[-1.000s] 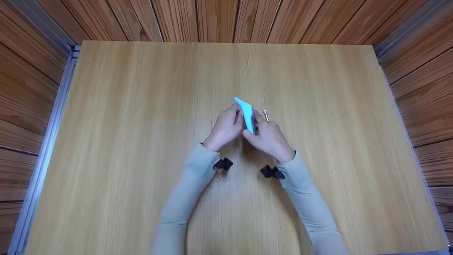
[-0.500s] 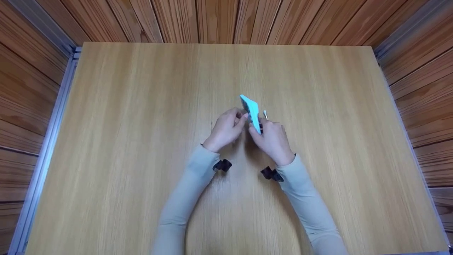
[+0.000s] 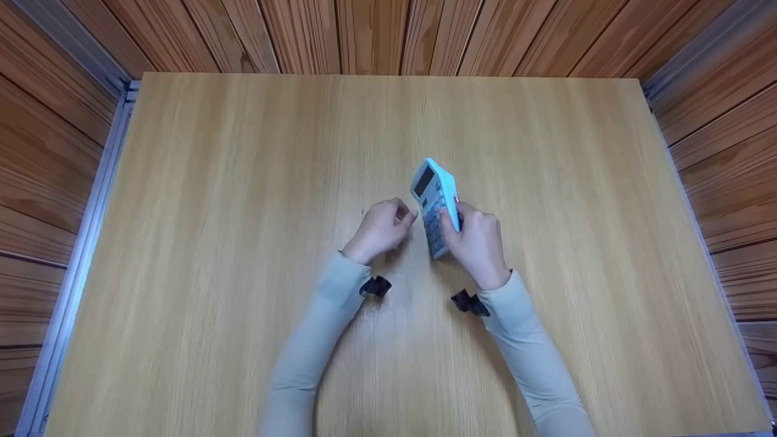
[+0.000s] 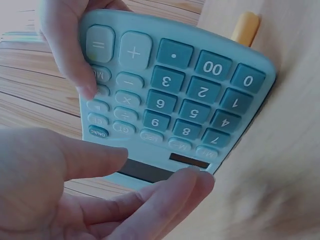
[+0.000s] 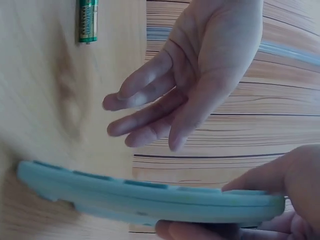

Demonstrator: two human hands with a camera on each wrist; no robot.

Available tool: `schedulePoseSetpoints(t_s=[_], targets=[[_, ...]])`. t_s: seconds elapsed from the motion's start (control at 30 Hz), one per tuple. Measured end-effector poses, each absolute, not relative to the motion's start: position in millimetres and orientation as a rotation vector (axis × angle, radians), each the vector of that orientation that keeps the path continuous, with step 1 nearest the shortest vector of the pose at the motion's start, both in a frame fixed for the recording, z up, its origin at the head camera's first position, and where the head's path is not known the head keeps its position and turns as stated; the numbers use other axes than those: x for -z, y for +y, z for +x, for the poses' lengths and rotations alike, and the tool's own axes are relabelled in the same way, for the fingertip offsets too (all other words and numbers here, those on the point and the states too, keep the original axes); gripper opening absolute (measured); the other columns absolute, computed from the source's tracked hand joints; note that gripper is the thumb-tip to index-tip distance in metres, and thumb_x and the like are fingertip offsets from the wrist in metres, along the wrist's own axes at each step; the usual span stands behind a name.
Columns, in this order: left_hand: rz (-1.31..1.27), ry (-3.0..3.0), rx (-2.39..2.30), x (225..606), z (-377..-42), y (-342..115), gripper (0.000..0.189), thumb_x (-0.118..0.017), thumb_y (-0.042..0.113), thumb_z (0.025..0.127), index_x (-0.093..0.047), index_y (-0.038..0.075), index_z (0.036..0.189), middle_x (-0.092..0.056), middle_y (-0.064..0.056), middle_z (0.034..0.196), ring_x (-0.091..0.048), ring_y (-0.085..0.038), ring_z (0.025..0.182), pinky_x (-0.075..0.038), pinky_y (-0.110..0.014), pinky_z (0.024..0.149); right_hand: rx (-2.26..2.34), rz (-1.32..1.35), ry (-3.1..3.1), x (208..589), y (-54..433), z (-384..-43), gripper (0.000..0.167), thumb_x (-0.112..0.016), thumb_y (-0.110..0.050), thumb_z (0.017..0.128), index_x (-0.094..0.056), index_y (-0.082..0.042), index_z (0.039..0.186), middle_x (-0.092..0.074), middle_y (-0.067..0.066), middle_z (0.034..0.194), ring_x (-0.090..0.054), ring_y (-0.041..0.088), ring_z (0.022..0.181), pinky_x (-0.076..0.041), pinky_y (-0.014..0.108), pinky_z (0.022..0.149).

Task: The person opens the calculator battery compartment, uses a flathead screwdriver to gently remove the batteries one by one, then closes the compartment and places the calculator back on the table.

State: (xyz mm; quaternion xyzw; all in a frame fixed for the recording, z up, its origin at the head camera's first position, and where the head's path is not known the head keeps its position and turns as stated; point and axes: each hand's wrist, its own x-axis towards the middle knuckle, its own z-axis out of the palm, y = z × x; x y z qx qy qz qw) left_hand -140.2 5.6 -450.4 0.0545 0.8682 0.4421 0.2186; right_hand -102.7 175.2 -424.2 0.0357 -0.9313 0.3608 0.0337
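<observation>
A light-blue calculator (image 3: 432, 206) is tilted up over the middle of the table, its keys and dark display turned leftward. My right hand (image 3: 478, 246) grips it by the right edge, the thumb lying over the key side and the other fingers behind. In the right wrist view the calculator (image 5: 150, 200) shows edge-on. My left hand (image 3: 379, 230) holds nothing; its fingers are loosely bent just left of the calculator. Seen from the left wrist, the left fingers (image 4: 165, 200) overlap the display end of the calculator (image 4: 135, 65).
A green battery (image 5: 88, 22) lies on the table beyond the left hand in the right wrist view. The rounded end of a yellow-orange object (image 4: 246, 29) pokes out behind the calculator. Wood-plank walls (image 3: 370, 36) border the wooden table (image 3: 243, 152).
My right hand has turned the calculator from edge-on so its key side shows, moving it slightly right. The left hand has come away from it, a little down and left.
</observation>
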Motion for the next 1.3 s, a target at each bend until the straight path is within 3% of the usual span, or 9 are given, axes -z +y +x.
schedulePoseSetpoints(t_s=[0.13, 0.3, 0.5, 0.57, 0.63, 0.7, 0.77, 1.0, 1.3], targets=[[0.109, 2.406, -1.184, 452.7, -141.1, 5.0, 0.034, -0.049, 0.03, 0.1, -0.06, 0.002, 0.118, -0.061, -0.008, 0.094, -0.056, -0.018, 0.08, -0.046, -0.027, 0.066, -1.176, 0.036, -2.876, 427.6, 178.1, -104.6, 0.036, -0.054, -0.023, 0.097, -0.064, 0.007, 0.114, -0.07, 0.022, 0.103, -0.071, 0.031, 0.087, -0.059, 0.035, 0.064], [0.089, 2.404, -1.18, 454.0, -140.7, 3.2, 0.036, -0.049, 0.029, 0.1, -0.06, 0.001, 0.12, -0.059, -0.006, 0.085, -0.055, -0.018, 0.078, -0.045, -0.033, 0.08, -1.212, -0.04, -2.825, 435.7, 180.5, -105.5, 0.033, -0.052, -0.021, 0.099, -0.065, 0.006, 0.114, -0.072, 0.018, 0.091, -0.07, 0.024, 0.072, -0.052, 0.025, 0.053], [0.043, 2.344, -1.213, 456.2, -139.8, 2.3, 0.043, -0.044, 0.028, 0.102, -0.047, 0.001, 0.136, -0.05, -0.002, 0.066, -0.046, -0.014, 0.055, -0.041, -0.027, 0.061, -1.322, -0.142, -2.749, 443.1, 182.6, -105.1, 0.03, -0.051, -0.02, 0.099, -0.067, 0.003, 0.109, -0.067, 0.012, 0.074, -0.053, 0.015, 0.055, -0.035, 0.019, 0.046], [0.022, 2.337, -1.215, 457.5, -139.7, 2.3, 0.045, -0.042, 0.027, 0.103, -0.043, 0.002, 0.141, -0.058, -0.005, 0.078, -0.053, -0.015, 0.063, -0.046, -0.027, 0.064, -1.369, -0.172, -2.718, 444.7, 183.4, -104.6, 0.029, -0.05, -0.019, 0.099, -0.068, 0.003, 0.106, -0.063, 0.009, 0.07, -0.048, 0.014, 0.054, -0.032, 0.019, 0.046], [0.007, 2.338, -1.21, 458.8, -139.7, 2.3, 0.047, -0.04, 0.027, 0.103, -0.038, 0.003, 0.144, -0.064, -0.011, 0.104, -0.061, -0.017, 0.086, -0.051, -0.028, 0.081, -1.409, -0.194, -2.685, 445.8, 183.7, -104.1, 0.029, -0.051, -0.019, 0.099, -0.068, 0.003, 0.103, -0.06, 0.006, 0.068, -0.045, 0.012, 0.053, -0.031, 0.02, 0.047], [0.011, 2.341, -1.218, 459.7, -139.9, 2.2, 0.048, -0.04, 0.025, 0.103, -0.035, 0.002, 0.145, -0.058, -0.014, 0.127, -0.059, -0.021, 0.109, -0.049, -0.033, 0.094, -1.45, -0.218, -2.655, 446.7, 184.0, -103.6, 0.028, -0.051, -0.018, 0.099, -0.069, 0.003, 0.101, -0.057, 0.004, 0.066, -0.044, 0.012, 0.053, -0.03, 0.02, 0.048], [0.028, 2.357, -1.229, 460.1, -140.4, 2.0, 0.048, -0.039, 0.024, 0.103, -0.034, 0.0, 0.146, -0.055, -0.016, 0.133, -0.055, -0.022, 0.117, -0.046, -0.034, 0.099, -1.476, -0.244, -2.633, 447.7, 184.1, -103.5, 0.028, -0.052, -0.018, 0.099, -0.069, 0.004, 0.1, -0.055, 0.002, 0.065, -0.044, 0.011, 0.054, -0.031, 0.021, 0.049], [0.052, 2.421, -1.226, 460.7, -141.9, -0.3, 0.043, -0.038, 0.014, 0.103, -0.037, -0.001, 0.143, -0.061, -0.011, 0.097, -0.057, -0.018, 0.08, -0.047, -0.026, 0.068, -1.518, -0.307, -2.651, 453.1, 185.4, -105.4, 0.031, -0.047, -0.016, 0.1, -0.067, 0.006, 0.109, -0.062, 0.011, 0.08, -0.05, 0.016, 0.071, -0.038, 0.022, 0.062], [0.039, 2.465, -1.197, 460.5, -142.4, -2.4, 0.039, -0.039, 0.011, 0.102, -0.041, -0.004, 0.138, -0.062, -0.014, 0.104, -0.059, -0.019, 0.084, -0.05, -0.026, 0.069, -1.468, -0.282, -2.719, 459.2, 188.3, -109.4, 0.03, -0.047, -0.015, 0.1, -0.066, 0.006, 0.09, -0.046, 0.003, 0.068, -0.043, 0.018, 0.066, -0.033, 0.025, 0.06]])
